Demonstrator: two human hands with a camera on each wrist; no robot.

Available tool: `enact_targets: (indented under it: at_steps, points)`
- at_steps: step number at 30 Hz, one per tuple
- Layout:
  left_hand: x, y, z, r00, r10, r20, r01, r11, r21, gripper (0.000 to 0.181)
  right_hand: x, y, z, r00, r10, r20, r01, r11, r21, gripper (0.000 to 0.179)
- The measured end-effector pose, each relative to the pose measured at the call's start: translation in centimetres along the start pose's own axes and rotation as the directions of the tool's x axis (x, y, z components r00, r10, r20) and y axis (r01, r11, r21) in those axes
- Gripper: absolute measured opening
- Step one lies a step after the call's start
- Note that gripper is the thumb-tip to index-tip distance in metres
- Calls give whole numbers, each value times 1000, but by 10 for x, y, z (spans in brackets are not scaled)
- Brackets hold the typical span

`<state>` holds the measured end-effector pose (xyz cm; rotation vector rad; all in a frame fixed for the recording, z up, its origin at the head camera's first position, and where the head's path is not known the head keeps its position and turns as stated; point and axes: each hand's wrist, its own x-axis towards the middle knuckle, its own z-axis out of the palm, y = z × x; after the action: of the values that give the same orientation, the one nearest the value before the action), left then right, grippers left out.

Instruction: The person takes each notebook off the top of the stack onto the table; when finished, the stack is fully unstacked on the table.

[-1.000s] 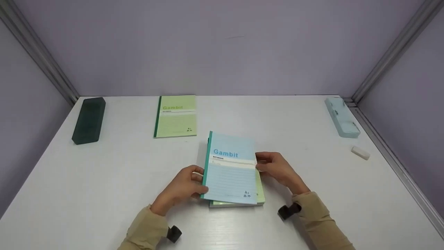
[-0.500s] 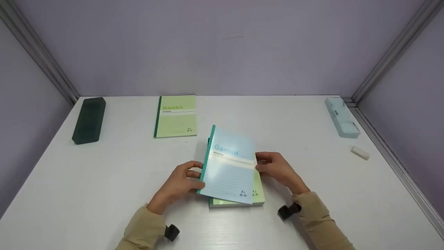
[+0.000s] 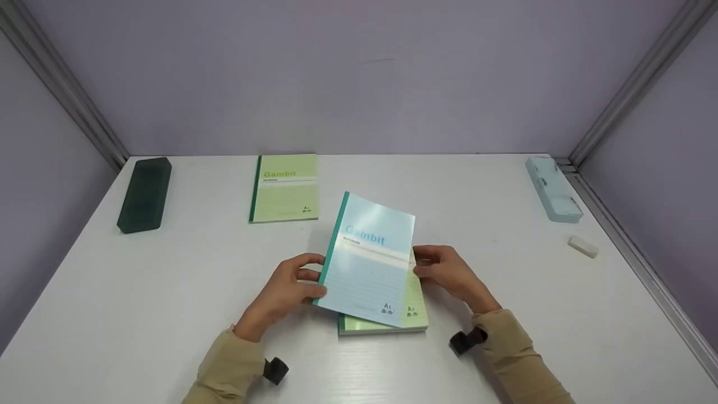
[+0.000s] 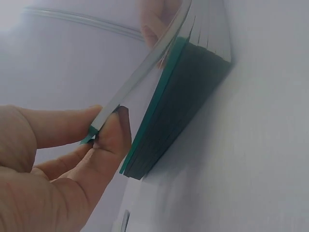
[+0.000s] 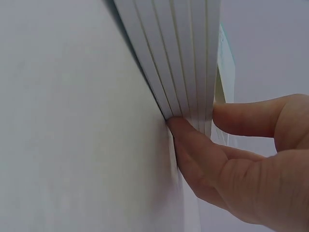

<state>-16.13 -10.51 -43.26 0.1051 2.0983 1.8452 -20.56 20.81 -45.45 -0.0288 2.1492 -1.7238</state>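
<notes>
A light blue notebook (image 3: pixel 364 264) lies tilted over a stack of notebooks (image 3: pixel 417 306) with a green one on top. My left hand (image 3: pixel 283 292) pinches the blue notebook's green spine near its lower left corner; in the left wrist view this spine edge (image 4: pixel 128 89) is raised off the stack. At the stack's right edge, my right hand (image 3: pixel 453 275) holds the pile, thumb on top and fingers against the side and underside. Several page edges of the stack (image 5: pixel 176 58) show in the right wrist view. The blue notebook hides most of the green cover.
Another green notebook (image 3: pixel 285 193) lies at the back, left of centre. A dark green box (image 3: pixel 144 195) stands at the far left. On the right are a light blue case (image 3: pixel 552 189) and a white eraser (image 3: pixel 583 247). Walls (image 3: pixel 359 78) enclose the white table.
My left hand has moved left and away from me with the blue notebook, turning it clockwise and uncovering more of the green cover beneath. The right hand has stayed in place.
</notes>
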Motion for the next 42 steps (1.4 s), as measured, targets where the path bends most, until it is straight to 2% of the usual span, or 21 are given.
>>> enact_targets:
  at_steps: [6,13,17,29,35,42]
  points:
    - [2,2,-3,1000,26,6,-25,999,-36,48,0,-1,0,1000,8,-12,-8,1000,-13,53]
    - [5,-1,-5,999,-8,-44,10,999,35,47,1,0,0,1000,-4,-2,4,1000,-16,53]
    - [6,-1,-6,999,-14,-53,17,998,64,48,1,1,0,1000,-10,6,10,1000,-16,53]
    - [9,17,-11,998,47,-34,-45,998,49,52,2,-1,-1,1000,-1,-25,0,998,-57,53]
    - [17,30,-15,995,72,-71,-70,997,23,51,-1,0,-2,1000,-4,-2,4,1000,-25,55]
    - [37,39,-25,986,85,-143,-85,996,8,54,-1,1,-1,1000,-28,13,28,999,-25,53]
